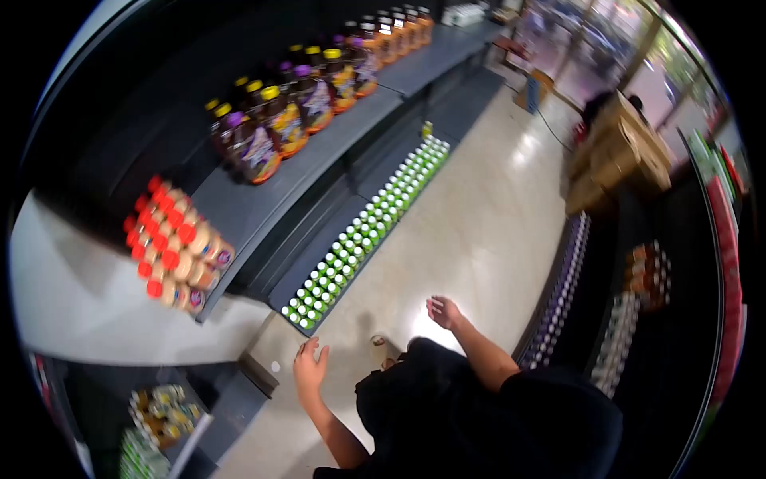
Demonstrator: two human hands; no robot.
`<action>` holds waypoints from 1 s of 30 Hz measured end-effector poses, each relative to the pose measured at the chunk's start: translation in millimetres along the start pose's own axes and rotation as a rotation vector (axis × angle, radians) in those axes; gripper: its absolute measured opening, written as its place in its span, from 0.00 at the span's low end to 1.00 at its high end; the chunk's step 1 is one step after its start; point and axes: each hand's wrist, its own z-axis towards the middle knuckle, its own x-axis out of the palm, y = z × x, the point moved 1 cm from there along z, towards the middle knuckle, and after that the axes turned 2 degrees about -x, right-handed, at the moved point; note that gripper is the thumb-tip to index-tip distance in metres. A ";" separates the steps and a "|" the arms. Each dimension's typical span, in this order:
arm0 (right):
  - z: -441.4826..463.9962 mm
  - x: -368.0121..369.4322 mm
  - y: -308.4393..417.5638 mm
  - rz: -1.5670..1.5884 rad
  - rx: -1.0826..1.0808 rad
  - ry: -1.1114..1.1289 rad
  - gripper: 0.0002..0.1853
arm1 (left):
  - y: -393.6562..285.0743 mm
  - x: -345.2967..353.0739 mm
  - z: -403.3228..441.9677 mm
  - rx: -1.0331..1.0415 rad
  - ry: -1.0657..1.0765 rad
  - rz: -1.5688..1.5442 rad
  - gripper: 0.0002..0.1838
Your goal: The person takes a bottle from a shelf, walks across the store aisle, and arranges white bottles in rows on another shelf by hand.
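Note:
My left hand (309, 367) is raised over the floor with its fingers apart and nothing in it. It is nearest to the front end of long rows of small green bottles with white caps (343, 255) on the bottom shelf. My right hand (443, 311) hangs over the shiny floor, empty, its fingers loosely spread. On the shelf above the green bottles stand red-capped bottles (179, 247) at the near end. Large dark juice bottles with yellow and purple caps (283, 124) stand farther along.
Cardboard boxes (618, 160) are stacked at the right, near a crouching or bent dark figure, partly hidden. Right-hand shelves hold purple bottles (558, 287) and white ones (616, 339). A lower left shelf carries cans (169, 415). A smaller carton (535, 90) stands farther back.

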 end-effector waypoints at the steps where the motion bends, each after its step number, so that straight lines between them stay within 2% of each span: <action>1: -9.3 10.3 4.4 0.090 -0.006 -0.031 0.12 | 10.2 5.7 7.4 -0.012 0.058 0.011 0.22; 3: -15.8 4.1 11.4 0.232 -0.036 0.024 0.11 | 32.0 12.8 15.6 0.012 0.151 0.065 0.22; 6: -24.0 -21.2 8.2 0.370 -0.092 -0.129 0.12 | 26.3 37.5 36.9 0.127 0.239 0.067 0.22; 9: -29.3 -79.7 -4.7 0.243 -0.109 -0.290 0.14 | -24.9 44.4 55.3 0.244 0.419 0.147 0.22; 12: -29.9 -137.7 -14.3 0.452 -0.135 -0.441 0.15 | -78.7 49.4 71.5 0.459 0.477 0.123 0.19; 15: -49.3 -146.9 -1.9 0.233 -0.156 -0.619 0.14 | -122.7 70.3 85.4 0.609 0.496 0.248 0.19; 18: -2.8 -191.1 -8.5 -0.539 -0.012 -0.615 0.13 | -168.7 117.3 83.4 0.543 0.777 -0.082 0.21; 19: 24.4 -201.8 -6.4 -0.785 0.009 -0.566 0.14 | -179.1 147.6 80.9 0.379 1.078 -0.492 0.20; 20: 26.8 -186.4 14.9 -0.983 -0.028 -0.425 0.15 | -194.6 179.9 81.6 0.189 1.358 -0.905 0.20; 21: 19.5 -170.1 27.7 -1.179 -0.054 -0.282 0.18 | -230.9 187.8 80.5 0.241 1.494 -0.930 0.19; 23: 36.8 -153.9 63.4 -1.201 -0.021 -0.280 0.21 | -299.5 198.5 75.6 0.496 1.551 -0.575 0.20; 25: 34.1 -137.9 104.1 -1.014 -0.141 -0.272 0.22 | -364.3 199.2 89.1 0.969 1.458 -0.203 0.20; 27: 22.1 -113.3 152.1 -0.416 -0.119 -0.434 0.23 | -398.0 223.4 106.0 1.028 1.495 -0.049 0.20; 28: 22.1 -114.2 172.3 -0.316 -0.184 -0.437 0.22 | -417.4 227.0 114.0 1.068 1.483 -0.042 0.19; 30: 24.9 -117.7 206.3 -0.259 -0.280 -0.497 0.20 | -437.2 250.0 127.1 0.952 1.565 0.065 0.18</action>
